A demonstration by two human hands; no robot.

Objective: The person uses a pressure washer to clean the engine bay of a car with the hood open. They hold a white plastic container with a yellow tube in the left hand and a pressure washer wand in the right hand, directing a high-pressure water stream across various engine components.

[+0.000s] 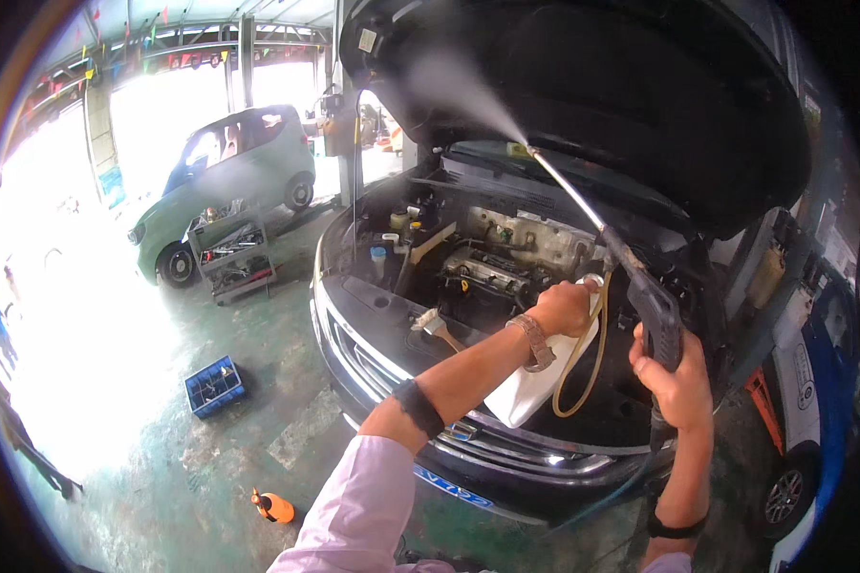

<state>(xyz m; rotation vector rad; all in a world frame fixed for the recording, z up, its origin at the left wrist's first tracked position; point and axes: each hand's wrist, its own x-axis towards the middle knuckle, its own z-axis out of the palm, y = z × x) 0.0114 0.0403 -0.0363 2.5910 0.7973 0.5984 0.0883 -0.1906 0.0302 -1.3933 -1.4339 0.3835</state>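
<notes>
My right hand is wrapped round the black grip of a spray gun. Its long metal wand points up and to the left, and white mist fans out from the tip in front of the raised hood. With my left hand I hold a white plastic jug by its top, fingers closed; the jug hangs tilted over the car's front edge. A yellowish hose loops down beside it. Beyond my hands lies the open engine bay. A paintbrush rests on its front panel.
A blue crate with small parts and an orange spray bottle stand on the floor at left. Farther back are a tool cart and a pale green car. A white and blue vehicle is close on the right.
</notes>
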